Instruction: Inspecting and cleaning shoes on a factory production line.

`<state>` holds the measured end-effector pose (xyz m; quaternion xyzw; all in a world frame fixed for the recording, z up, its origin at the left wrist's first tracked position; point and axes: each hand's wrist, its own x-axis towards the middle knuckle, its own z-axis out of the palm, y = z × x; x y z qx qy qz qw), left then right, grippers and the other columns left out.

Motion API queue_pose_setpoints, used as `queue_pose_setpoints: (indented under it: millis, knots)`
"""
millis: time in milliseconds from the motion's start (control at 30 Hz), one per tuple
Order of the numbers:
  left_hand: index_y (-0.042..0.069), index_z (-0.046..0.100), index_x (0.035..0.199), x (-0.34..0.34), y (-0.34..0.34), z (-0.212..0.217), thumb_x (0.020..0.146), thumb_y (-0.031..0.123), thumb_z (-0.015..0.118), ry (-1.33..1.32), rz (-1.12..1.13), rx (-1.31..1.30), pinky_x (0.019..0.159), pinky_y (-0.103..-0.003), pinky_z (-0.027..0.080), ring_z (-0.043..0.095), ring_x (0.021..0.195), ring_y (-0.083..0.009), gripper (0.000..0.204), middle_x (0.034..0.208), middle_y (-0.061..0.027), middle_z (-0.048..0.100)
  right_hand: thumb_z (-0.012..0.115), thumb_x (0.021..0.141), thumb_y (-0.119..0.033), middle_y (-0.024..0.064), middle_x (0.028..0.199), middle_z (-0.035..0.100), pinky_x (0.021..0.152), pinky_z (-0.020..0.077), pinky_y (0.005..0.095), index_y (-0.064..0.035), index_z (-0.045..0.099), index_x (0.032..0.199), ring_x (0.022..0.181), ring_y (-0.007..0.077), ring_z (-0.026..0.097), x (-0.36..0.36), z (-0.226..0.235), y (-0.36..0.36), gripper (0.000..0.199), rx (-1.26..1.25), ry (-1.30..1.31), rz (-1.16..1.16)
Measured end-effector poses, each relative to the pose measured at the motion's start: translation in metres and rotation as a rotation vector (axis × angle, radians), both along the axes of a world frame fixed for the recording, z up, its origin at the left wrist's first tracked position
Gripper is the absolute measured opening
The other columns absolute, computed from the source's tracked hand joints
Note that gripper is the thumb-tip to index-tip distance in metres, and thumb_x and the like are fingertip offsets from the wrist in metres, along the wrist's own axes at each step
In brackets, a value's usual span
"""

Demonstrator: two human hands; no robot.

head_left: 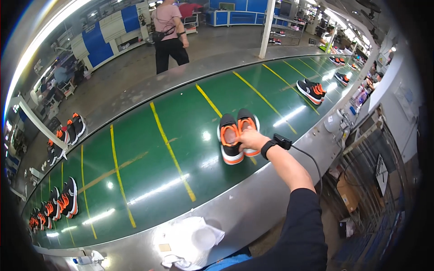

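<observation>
Our right hand (253,138) is pinching a pair (231,149) of black shoes at the heel end, its thumb by the collar of the left shoe and its fingers over the collar of the right one; we cannot make out every fingertip. Around our wrist goes a black band (268,148) with a small black device (282,141) on it, from which a cable (313,161) runs down beside our dark sleeve (304,221). We see the pair at the middle of the green belt (181,117), side by side with toes pointing away from us, on a yellow line (208,100) that shows beyond the toes and again near the heels. Both shoes have orange linings and pale soles, with orange showing low on the heels. Farther along the belt to our right stands another pair (311,91) of the same colours, with more shoes (342,79) behind it. At the belt's left end, well apart from our hand, we see a row of similar shoes (54,205). Nearer to us, on the metal edge (253,198), lies a white cloth (185,232) with a round pale thing (203,238) on it. Across the belt, a person (169,36) in a pink top and black trousers is on the floor (230,43), near a white pole (268,29).
</observation>
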<state>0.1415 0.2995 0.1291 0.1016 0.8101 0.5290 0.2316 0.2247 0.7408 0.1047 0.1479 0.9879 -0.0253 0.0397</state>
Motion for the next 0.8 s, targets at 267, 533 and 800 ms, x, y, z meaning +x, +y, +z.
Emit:
queue_pose_setpoints:
  millis: [267, 533, 800]
  knots:
    - [0.010, 0.031, 0.128, -0.041, -0.231, -0.069, 0.082, 0.034, 0.056, -0.232, -0.277, -0.981, 0.092, -0.041, 0.036, 0.039, 0.116, -0.0306, 0.058, 0.132, -0.0164, 0.029, 0.056, 0.070, -0.010, 0.0107, 0.086, 0.059, 0.081, 0.0412, 0.0440, -0.0165, 0.063, 0.087, 0.091, 0.0304, 0.055, 0.114, -0.130, 0.147, 0.020, 0.324, 0.136, -0.583]
    - [0.002, 0.059, 0.098, -0.059, -0.202, -0.040, 0.074, 0.026, 0.058, 0.293, -0.210, -0.820, 0.086, -0.039, 0.040, 0.049, 0.098, -0.0342, 0.034, 0.101, -0.0182, 0.057, 0.057, 0.059, 0.003, 0.0189, 0.123, 0.037, 0.095, 0.0336, 0.0424, -0.0115, 0.056, 0.102, 0.121, 0.0370, 0.027, 0.130, -0.112, 0.141, 0.045, 0.058, 0.080, -0.582]
    - [0.002, 0.056, 0.101, -0.142, -0.228, -0.002, 0.074, 0.028, 0.057, 0.350, -0.206, -0.854, 0.085, -0.039, 0.040, 0.048, 0.096, -0.0350, 0.038, 0.096, -0.0215, 0.056, 0.053, 0.070, 0.004, 0.0154, 0.094, 0.048, 0.078, 0.0410, 0.0394, -0.0038, 0.052, 0.096, 0.092, 0.0299, 0.050, 0.057, -0.022, 0.046, 0.028, -0.052, 0.321, -0.362]
